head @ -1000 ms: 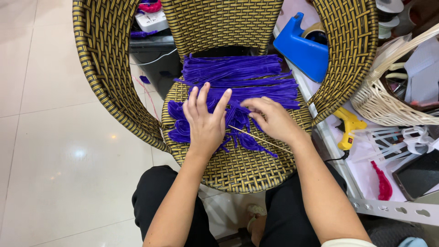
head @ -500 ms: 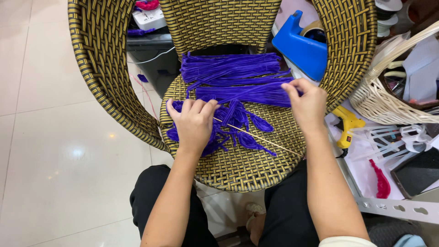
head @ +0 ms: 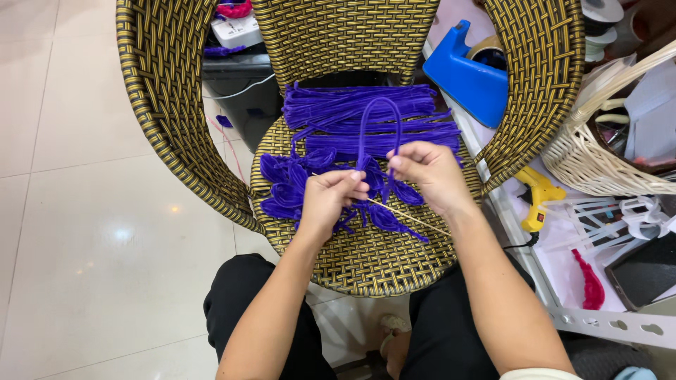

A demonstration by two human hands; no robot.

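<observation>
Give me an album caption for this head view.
Both hands, left hand and right hand, bend a purple pipe cleaner into a loop.

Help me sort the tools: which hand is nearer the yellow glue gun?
Right. The right hand pinches a bent purple pipe cleaner over the chair seat, with the yellow glue gun just beyond its wrist; the left hand sits farther away.

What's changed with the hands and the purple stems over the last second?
The left hand lifted off the purple petal shapes and closed; the right hand went to the straight stem pile and came back. Together they now hold one purple stem bent into an arch. The wicker chair, thin stick and pile stayed put.
</observation>
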